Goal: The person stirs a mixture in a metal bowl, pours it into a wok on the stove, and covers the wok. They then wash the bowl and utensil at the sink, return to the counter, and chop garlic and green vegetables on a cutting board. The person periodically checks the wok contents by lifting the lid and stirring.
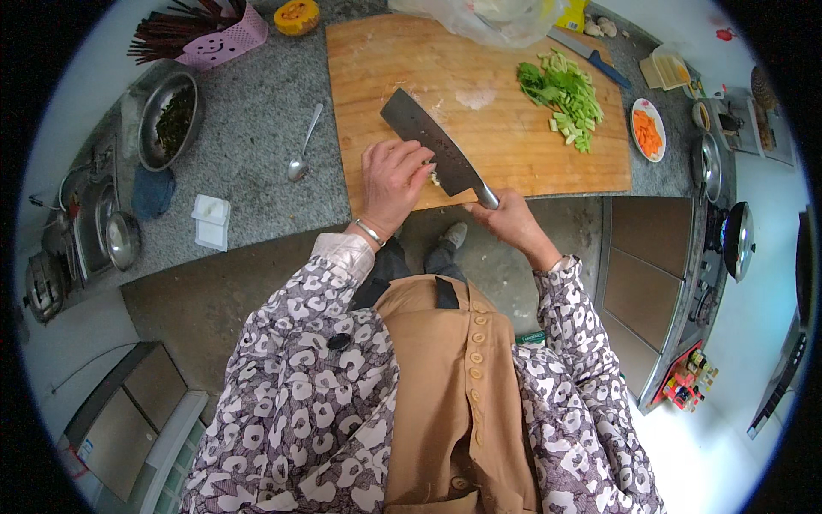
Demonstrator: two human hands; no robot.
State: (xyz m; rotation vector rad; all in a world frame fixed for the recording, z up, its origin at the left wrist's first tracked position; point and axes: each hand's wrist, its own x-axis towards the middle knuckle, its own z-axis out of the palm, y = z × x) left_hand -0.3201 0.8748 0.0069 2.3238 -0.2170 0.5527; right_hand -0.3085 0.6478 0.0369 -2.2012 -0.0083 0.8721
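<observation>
My right hand (512,221) grips the metal handle of a cleaver (437,141), whose broad dark blade slants up and left over a wooden cutting board (411,64). Against the lower side of that blade, the bent fingers of my left hand (396,183) are bunched together. Small pale chopped bits (435,178), perhaps garlic, show by its fingertips; whether the fingers pinch any is hidden. Chopped green stalks and leaves (571,96) lie heaped on the board's right side.
A blue-handled knife (603,67) rests at the board's upper right, near a plastic bag (488,22). Sliced carrot (647,133) fills a small plate to the right. On the left counter are a spoon (298,168) and a metal bowl of dark greens (142,128). A lidded pan (740,241) stands on the stove.
</observation>
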